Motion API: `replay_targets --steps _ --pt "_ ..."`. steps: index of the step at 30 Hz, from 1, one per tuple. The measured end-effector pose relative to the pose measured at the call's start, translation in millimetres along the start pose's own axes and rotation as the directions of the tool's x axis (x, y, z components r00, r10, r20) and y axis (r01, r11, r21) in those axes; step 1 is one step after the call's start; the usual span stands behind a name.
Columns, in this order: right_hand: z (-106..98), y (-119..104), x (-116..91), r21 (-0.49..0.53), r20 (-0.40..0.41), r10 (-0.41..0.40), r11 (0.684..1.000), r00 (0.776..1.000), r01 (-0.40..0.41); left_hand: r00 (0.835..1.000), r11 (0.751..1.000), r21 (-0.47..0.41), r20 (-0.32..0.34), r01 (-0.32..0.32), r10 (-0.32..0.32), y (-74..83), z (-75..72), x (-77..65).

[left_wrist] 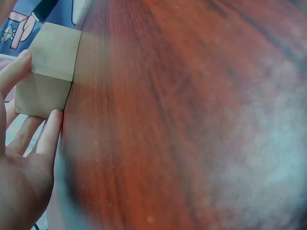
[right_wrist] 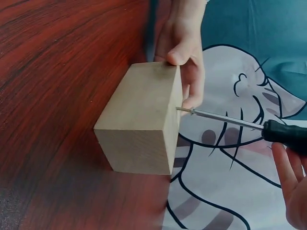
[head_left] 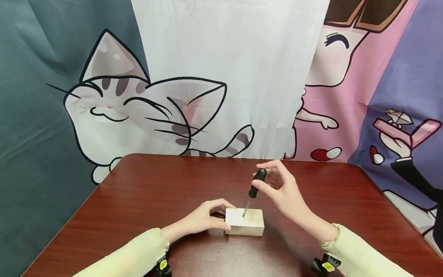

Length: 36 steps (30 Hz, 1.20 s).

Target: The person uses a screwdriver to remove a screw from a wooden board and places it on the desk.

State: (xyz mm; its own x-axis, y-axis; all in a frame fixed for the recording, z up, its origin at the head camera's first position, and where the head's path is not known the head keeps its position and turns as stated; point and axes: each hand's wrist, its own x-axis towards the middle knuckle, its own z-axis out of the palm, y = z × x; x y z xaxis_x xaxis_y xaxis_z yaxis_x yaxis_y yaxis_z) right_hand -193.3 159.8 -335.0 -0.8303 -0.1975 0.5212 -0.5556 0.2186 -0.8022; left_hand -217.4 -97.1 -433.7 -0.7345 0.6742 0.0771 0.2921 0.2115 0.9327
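Note:
A pale wooden block (head_left: 246,230) lies on the table. My left hand (head_left: 202,218) grips its left end, thumb on the near side and fingers on the far side; the left wrist view shows the fingertips against the block's end. My right hand (head_left: 285,190) holds a screwdriver (head_left: 253,192) by its black handle between thumb and fingers. The screwdriver leans slightly right, its metal shaft pointing down at the block's top. In the right wrist view, a small brass-coloured screw (right_wrist: 183,109) stands out of the block's top face, with the shaft's tip at its head.
The dark red-brown wooden table (head_left: 166,181) has rounded far corners. Behind it hangs a cloth backdrop (head_left: 235,46) printed with a cartoon cat and figures. A black wrist device (head_left: 164,267) sits at the left cuff and another (head_left: 325,265) at the right.

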Motion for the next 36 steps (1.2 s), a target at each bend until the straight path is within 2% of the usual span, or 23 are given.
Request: replay_targets --steps 5,10,12,15,17,23,27,36 --pt "-5 -4 2 0.038 0.065 0.002 0.999 0.998 -0.005 1.000 1.000 0.004 -0.002 0.004 -0.004 0.9 -0.1 -0.4" --pt "-6 -4 2 0.039 0.159 -0.057 0.998 0.986 0.051 1.000 1.000 0.001 0.002 0.007 -0.007 1.6 0.9 -0.2" --pt "-5 -4 1 0.045 0.171 -0.078 0.996 0.982 0.071 1.000 1.000 -0.008 0.002 0.012 -0.012 2.0 1.1 -0.2" --pt "-3 -1 -1 0.055 0.143 -0.083 0.996 0.986 0.076 1.000 1.000 -0.011 -0.001 0.015 -0.015 1.8 1.3 -0.3" --pt "0 1 -4 0.072 0.097 -0.080 0.995 0.992 0.074 1.000 1.000 -0.010 -0.001 0.016 -0.016 1.7 1.3 -0.6" --pt "4 2 -10 -0.011 -0.051 -0.023 1.000 0.998 0.022 1.000 0.999 -0.029 0.001 0.018 -0.018 2.0 1.2 -1.1" --pt "2 0 -9 -0.043 -0.047 -0.016 0.999 0.999 0.014 1.000 1.000 -0.014 -0.001 0.017 -0.017 2.3 1.0 -1.5" --pt "-6 -3 -4 -0.007 0.020 -0.001 1.000 1.000 0.001 1.000 1.000 -0.016 -0.001 0.025 -0.025 3.5 1.1 -1.5"
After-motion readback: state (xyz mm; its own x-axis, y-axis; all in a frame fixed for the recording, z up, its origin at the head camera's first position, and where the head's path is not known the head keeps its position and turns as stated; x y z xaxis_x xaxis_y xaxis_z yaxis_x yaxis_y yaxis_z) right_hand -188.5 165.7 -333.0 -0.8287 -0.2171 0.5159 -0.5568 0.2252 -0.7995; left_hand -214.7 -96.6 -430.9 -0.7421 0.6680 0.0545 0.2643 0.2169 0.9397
